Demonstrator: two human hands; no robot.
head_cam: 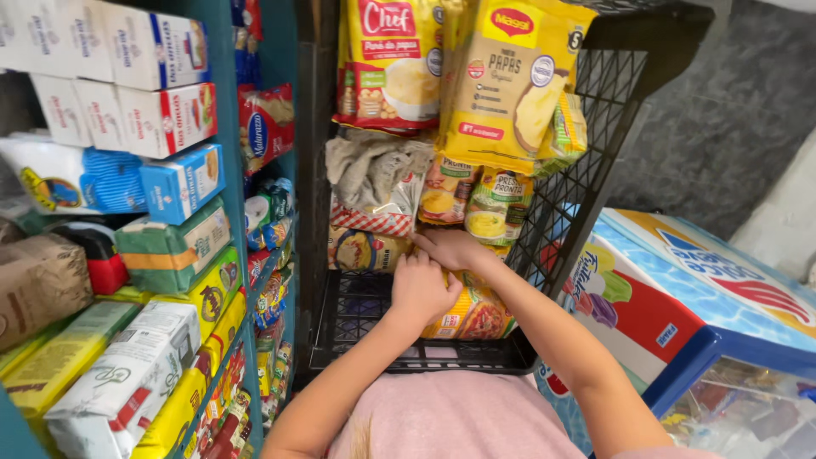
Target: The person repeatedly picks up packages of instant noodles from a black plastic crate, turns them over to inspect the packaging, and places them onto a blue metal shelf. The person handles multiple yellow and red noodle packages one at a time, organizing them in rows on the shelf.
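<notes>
Both my hands reach into a black plastic crate (357,310) that stands on its side and holds food packets. My left hand (421,291) curls over the left edge of a yellow-orange packet (478,319) low in the crate. My right hand (455,248) lies just above it, fingers pointing left, gripping the same packet's top edge. Small yellow-green soup packets (489,208) stand right behind my hands, and a round-patterned packet (361,251) sits to their left.
Large yellow packets (510,76) and a red-and-yellow one (391,59) hang over the crate's top, above a grey cloth (374,166). Teal shelves (223,127) packed with boxes and bags fill the left. A colourful chest freezer (680,297) stands at the right.
</notes>
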